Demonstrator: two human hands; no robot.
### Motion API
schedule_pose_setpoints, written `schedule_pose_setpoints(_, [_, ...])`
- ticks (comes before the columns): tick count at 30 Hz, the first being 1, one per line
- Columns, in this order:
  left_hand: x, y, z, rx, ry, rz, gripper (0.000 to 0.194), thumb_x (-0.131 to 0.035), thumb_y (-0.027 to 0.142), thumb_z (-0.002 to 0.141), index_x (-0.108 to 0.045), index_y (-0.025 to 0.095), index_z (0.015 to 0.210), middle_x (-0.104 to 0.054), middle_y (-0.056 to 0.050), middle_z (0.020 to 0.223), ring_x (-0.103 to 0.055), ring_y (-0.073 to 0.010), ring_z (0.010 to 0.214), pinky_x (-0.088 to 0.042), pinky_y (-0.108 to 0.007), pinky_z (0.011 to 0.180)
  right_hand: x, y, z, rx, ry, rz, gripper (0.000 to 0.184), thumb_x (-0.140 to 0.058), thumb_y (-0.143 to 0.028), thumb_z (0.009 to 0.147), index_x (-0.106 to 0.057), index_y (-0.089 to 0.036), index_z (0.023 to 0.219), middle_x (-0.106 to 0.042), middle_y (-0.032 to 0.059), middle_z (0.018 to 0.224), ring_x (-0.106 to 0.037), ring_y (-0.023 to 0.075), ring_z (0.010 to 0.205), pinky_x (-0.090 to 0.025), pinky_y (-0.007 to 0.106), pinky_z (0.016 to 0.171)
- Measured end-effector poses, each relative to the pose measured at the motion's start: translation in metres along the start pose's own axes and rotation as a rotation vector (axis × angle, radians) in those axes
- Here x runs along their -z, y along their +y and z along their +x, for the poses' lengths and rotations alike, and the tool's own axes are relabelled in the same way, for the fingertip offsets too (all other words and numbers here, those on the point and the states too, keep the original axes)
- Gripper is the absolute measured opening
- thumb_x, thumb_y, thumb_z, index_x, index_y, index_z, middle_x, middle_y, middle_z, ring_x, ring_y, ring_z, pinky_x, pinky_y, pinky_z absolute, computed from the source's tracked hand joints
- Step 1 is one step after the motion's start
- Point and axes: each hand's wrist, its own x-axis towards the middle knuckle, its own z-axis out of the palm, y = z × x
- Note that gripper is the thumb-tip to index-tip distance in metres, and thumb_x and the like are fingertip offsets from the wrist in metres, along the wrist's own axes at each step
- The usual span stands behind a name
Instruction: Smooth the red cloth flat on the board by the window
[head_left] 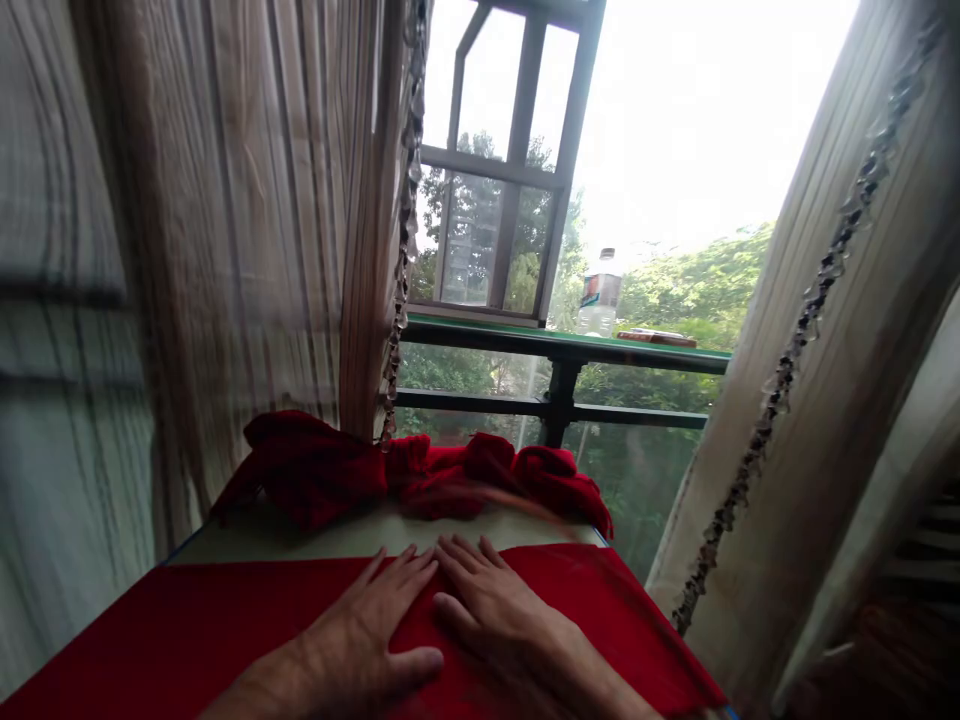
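A red cloth [247, 610] lies spread over the near part of a pale table [352, 535]. My left hand [360, 605] rests flat on this cloth, fingers stretched toward its far edge and thumb pointing right. Beside it lies my right hand [491, 600], also flat with the fingers extended; the fingertips of the two hands nearly meet. Neither hand grips anything. Beyond a strip of bare tabletop, a crumpled red cloth [315, 470] is bunched in a heap along the table's far end.
Sheer striped curtains [247, 200] hang at the left, and another curtain [795, 400] with beaded trim hangs at the right. Behind the table runs a dark railing [487, 340] with a plastic bottle [600, 290] and a small flat object [656, 338] on it. An open window sash [517, 100] stands above.
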Motion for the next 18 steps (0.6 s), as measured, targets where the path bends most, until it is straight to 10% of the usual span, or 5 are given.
schedule_pose_setpoints(9, [-0.025, -0.035, 0.011, -0.049, 0.055, 0.033, 0.093, -0.068, 0.073, 0.101, -0.035, 0.031, 0.178, -0.026, -0.005, 0.184, -0.019, -0.0396, 0.171, -0.016, -0.062, 0.14, 0.029, 0.025, -0.003, -0.219, -0.054, -0.07, 0.062, -0.052, -0.05, 0.114, -0.047, -0.025, 0.17, -0.035, 0.0152, 0.184, -0.024, 0.0445, 0.172, -0.015, 0.076, 0.138])
schedule_pose_setpoints(18, [-0.034, -0.046, 0.018, -0.066, 0.083, 0.063, 0.092, -0.064, 0.077, 0.102, -0.035, 0.032, 0.177, -0.028, -0.004, 0.183, -0.021, -0.0392, 0.171, -0.019, -0.061, 0.141, 0.042, 0.059, -0.005, -0.319, -0.017, -0.063, 0.066, -0.04, -0.051, 0.117, -0.037, -0.02, 0.175, -0.024, 0.0169, 0.188, -0.015, 0.0382, 0.175, -0.012, 0.069, 0.141])
